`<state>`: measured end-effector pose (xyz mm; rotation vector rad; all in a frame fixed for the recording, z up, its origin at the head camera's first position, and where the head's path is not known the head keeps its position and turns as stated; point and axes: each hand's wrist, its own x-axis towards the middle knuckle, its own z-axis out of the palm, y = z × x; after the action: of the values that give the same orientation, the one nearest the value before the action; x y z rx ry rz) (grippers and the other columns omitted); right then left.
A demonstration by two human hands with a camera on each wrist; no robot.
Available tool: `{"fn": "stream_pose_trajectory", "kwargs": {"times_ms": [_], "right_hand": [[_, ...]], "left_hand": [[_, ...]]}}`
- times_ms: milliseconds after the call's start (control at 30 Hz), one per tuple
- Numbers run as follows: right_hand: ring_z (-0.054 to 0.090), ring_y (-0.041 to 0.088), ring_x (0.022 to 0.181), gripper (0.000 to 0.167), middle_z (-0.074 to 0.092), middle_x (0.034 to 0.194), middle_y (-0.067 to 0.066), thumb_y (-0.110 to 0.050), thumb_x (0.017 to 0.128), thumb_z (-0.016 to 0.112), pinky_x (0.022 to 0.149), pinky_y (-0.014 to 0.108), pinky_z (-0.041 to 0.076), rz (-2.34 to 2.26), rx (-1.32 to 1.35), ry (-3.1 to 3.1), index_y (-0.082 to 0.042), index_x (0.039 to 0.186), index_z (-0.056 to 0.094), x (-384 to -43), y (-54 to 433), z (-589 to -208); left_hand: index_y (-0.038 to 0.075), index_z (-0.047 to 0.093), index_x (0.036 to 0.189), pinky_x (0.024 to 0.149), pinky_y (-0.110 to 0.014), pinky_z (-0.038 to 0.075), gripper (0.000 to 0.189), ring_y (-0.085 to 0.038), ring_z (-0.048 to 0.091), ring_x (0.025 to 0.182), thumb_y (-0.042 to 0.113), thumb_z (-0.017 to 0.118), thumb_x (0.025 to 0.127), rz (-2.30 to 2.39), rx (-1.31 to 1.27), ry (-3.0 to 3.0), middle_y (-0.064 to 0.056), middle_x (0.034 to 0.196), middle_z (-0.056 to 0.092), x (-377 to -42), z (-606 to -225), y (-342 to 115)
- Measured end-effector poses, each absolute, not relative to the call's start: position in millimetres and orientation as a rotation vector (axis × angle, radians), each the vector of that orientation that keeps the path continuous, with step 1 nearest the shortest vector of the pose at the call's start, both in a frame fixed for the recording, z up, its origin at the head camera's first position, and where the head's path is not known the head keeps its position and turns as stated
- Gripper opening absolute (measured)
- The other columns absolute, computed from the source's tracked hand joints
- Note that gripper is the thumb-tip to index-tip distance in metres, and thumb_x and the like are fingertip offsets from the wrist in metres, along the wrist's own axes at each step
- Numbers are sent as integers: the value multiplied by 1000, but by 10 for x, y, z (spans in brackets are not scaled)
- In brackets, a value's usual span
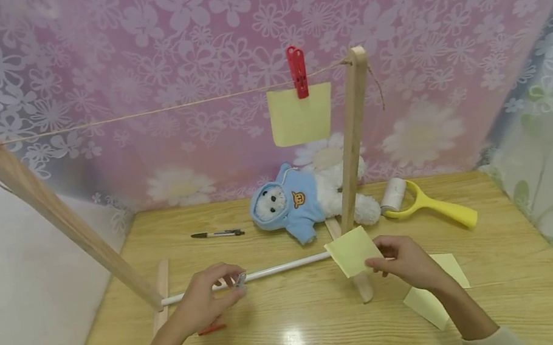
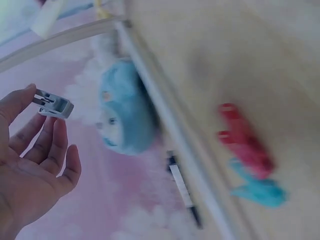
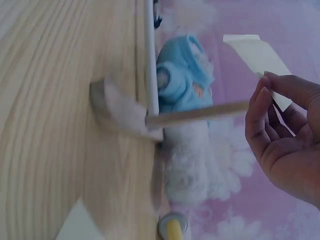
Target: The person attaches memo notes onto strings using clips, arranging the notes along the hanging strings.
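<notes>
My left hand (image 1: 208, 297) pinches a pale grey clothespin (image 2: 54, 104) between thumb and fingers, above the white rod of a wooden frame. In my right hand (image 1: 405, 261), thumb and fingers grip a yellow paper square (image 1: 353, 251) by its edge, in front of the frame's right post. A red clothespin (image 1: 298, 73) clips another yellow paper square (image 1: 301, 115) to the string (image 1: 144, 114) near that post. Below the left hand, a red clothespin (image 2: 245, 142) and a teal clothespin (image 2: 260, 191) lie on the table, blurred in the left wrist view.
Wooden posts (image 1: 69, 224) hold the string, joined low by a white rod (image 1: 287, 267). Behind lie a pen (image 1: 217, 234), a plush toy in a blue hoodie (image 1: 298, 199) and a yellow-handled lint roller (image 1: 432, 203). Loose yellow papers (image 1: 426, 306) lie at the right.
</notes>
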<state>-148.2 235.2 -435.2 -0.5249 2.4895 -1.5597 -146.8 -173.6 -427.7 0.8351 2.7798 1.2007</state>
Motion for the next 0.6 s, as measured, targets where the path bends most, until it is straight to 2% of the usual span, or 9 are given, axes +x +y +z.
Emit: {"fn": "stream_pose_trajectory", "kwargs": {"times_ms": [133,333,500,600], "right_hand": [[59,4,66,11,60,76,3,-11,90,64,59,27,54,-1651,-575,2492,-1,89,65,-1536,2137,-4314],[50,6,60,7,55,71,0,-7,90,64,55,24,46,-1843,-653,2485,0,88,66,-1630,1796,-4192],[41,7,60,10,48,73,2,-5,91,62,54,25,40,-2022,-655,2390,4,88,63,-1681,1501,-4074],[42,7,62,13,49,76,0,-7,91,61,57,23,41,-2114,-611,2338,6,89,62,-1713,1331,-3977]], "left_hand": [[18,65,113,78,-28,51,29,-9,61,87,29,70,86,1238,843,2822,13,97,65,-1508,-4010,-1676],[15,66,114,78,-28,52,31,-9,61,87,22,72,85,1283,939,2895,8,97,68,-1584,-3627,-1630],[16,66,116,81,-31,53,33,-12,63,92,22,73,84,1322,923,2927,6,105,69,-1598,-3342,-1585],[15,65,117,79,-29,54,35,-11,61,93,20,74,83,1352,914,2972,4,108,68,-1590,-3145,-1560]]}}
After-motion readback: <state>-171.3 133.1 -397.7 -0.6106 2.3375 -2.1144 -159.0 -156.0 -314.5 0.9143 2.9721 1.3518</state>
